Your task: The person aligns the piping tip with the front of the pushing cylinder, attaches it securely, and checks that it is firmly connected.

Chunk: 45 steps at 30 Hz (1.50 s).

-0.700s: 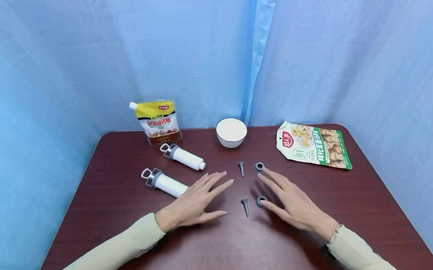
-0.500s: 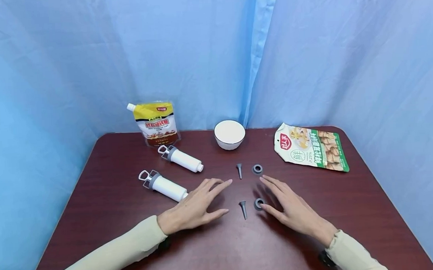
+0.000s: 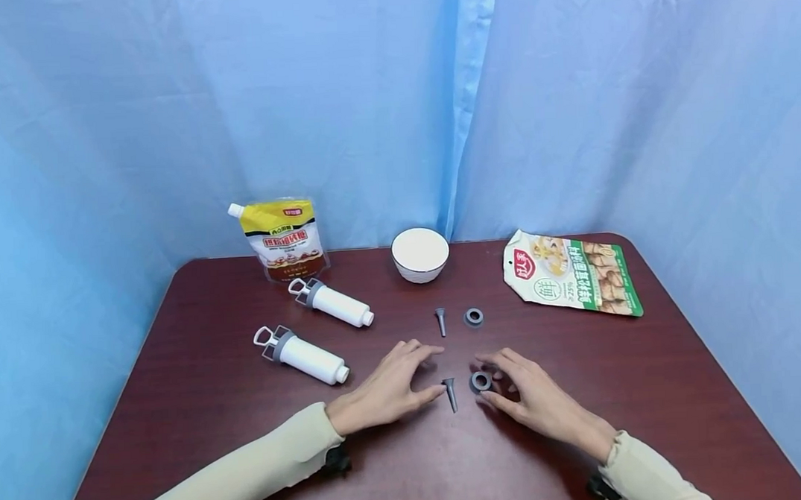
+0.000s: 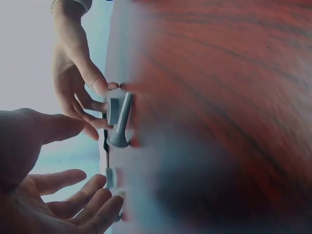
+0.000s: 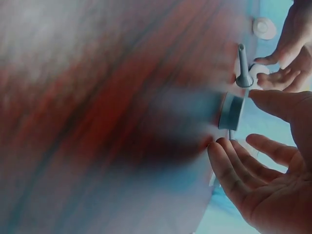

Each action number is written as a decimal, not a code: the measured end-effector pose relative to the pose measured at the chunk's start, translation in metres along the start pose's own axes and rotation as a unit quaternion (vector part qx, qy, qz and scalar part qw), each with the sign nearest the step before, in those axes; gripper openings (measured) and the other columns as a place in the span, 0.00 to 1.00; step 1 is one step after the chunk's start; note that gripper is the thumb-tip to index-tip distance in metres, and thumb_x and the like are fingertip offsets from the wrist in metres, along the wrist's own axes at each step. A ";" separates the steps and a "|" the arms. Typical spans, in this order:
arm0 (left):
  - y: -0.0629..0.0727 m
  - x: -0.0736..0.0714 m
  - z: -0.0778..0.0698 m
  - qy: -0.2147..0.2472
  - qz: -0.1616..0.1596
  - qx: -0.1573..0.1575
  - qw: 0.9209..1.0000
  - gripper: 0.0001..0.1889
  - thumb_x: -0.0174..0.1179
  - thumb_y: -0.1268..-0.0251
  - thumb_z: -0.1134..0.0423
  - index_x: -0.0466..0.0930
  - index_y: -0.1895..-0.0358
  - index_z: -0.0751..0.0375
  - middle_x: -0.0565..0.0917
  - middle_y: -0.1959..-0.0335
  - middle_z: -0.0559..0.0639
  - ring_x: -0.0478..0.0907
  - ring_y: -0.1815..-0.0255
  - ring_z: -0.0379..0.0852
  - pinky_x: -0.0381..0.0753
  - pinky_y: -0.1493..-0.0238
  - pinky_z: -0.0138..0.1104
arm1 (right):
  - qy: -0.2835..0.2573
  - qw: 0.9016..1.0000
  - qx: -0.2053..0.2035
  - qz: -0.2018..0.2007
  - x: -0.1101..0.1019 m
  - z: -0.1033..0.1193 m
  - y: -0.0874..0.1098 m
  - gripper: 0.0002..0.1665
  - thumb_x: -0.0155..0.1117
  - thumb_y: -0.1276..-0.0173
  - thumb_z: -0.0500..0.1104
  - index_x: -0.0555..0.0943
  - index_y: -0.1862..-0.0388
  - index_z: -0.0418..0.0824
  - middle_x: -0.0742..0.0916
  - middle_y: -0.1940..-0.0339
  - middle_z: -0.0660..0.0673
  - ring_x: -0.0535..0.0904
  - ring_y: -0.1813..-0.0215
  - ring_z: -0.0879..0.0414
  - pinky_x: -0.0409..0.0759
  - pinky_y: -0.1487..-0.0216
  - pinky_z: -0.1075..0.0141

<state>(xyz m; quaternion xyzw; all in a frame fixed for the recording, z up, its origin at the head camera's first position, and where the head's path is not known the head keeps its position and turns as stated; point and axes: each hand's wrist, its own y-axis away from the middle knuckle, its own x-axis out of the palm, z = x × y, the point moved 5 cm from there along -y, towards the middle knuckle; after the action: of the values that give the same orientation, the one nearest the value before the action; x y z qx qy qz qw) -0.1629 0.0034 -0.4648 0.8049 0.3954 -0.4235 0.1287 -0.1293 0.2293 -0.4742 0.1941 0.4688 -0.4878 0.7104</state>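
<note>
My left hand [image 3: 389, 388] hovers over the table, thumb and fingers spread apart, its thumb tip close to the near grey nozzle [image 3: 451, 395]. Nothing is held in it. On the other side, my right hand [image 3: 537, 397] has thumb and fingers around the near grey ring cap [image 3: 480, 382]; in the right wrist view a gap shows between the fingers and that cap [image 5: 231, 111]. Farther back lie a second grey nozzle [image 3: 441, 322] and a second ring cap [image 3: 473, 318]. Two white syringe-like tubes with grey collars and pull handles, one near [image 3: 311, 360] and one far [image 3: 340, 306], lie at the left.
A white bowl [image 3: 420, 255] stands at the table's back edge. Back left, a spouted pouch [image 3: 283, 240] stands upright. A green and white food packet [image 3: 572, 274] lies at the back right. Blue curtains [image 3: 341, 118] surround the dark red table [image 3: 198, 378].
My left hand has moved right toward the near nozzle, uncovering the tip of the near tube. The right hand has drawn in around the near ring cap. The head view has shifted slightly.
</note>
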 end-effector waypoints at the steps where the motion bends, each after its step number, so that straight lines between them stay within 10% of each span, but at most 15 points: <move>1: -0.002 0.002 -0.001 -0.003 0.005 0.004 1.000 0.30 0.69 0.30 0.53 0.76 0.30 0.60 0.83 0.49 0.53 0.76 0.46 0.47 0.76 0.40 0.41 | -0.001 1.000 -0.004 0.002 0.001 0.001 -0.001 0.31 0.77 0.33 0.46 0.79 0.32 0.44 0.85 0.48 0.52 0.82 0.53 0.61 0.82 0.51 0.62; 11: -0.007 0.018 -0.012 -0.043 0.065 0.037 0.996 0.23 0.69 0.30 0.59 0.80 0.34 0.56 0.82 0.48 0.51 0.75 0.50 0.43 0.75 0.44 0.36 | 0.026 0.999 -0.021 0.007 0.003 0.008 -0.004 0.19 0.79 0.36 0.42 0.85 0.48 0.42 0.84 0.57 0.51 0.81 0.58 0.60 0.80 0.56 0.64; 25: -0.010 0.024 -0.017 -0.103 0.068 0.061 0.991 0.15 0.70 0.32 0.60 0.87 0.45 0.55 0.85 0.56 0.47 0.76 0.57 0.41 0.76 0.53 0.32 | 0.009 0.999 -0.022 0.026 0.010 0.009 -0.002 0.19 0.79 0.37 0.39 0.85 0.48 0.45 0.86 0.53 0.52 0.85 0.51 0.60 0.84 0.48 0.60; 45: -0.010 0.018 -0.011 -0.036 0.081 0.025 0.996 0.05 0.73 0.34 0.59 0.88 0.60 0.54 0.89 0.65 0.44 0.83 0.64 0.36 0.77 0.62 0.25 | -0.080 0.997 0.007 0.012 0.005 0.008 -0.001 0.16 0.78 0.39 0.34 0.83 0.54 0.41 0.87 0.60 0.48 0.85 0.62 0.60 0.86 0.61 0.66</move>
<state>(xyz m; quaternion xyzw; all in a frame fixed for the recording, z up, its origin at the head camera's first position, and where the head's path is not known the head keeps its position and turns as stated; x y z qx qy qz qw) -0.1584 0.0255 -0.4706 0.8215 0.3133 -0.4499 0.1567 -0.1263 0.2205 -0.4744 0.1651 0.4050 -0.4967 0.7497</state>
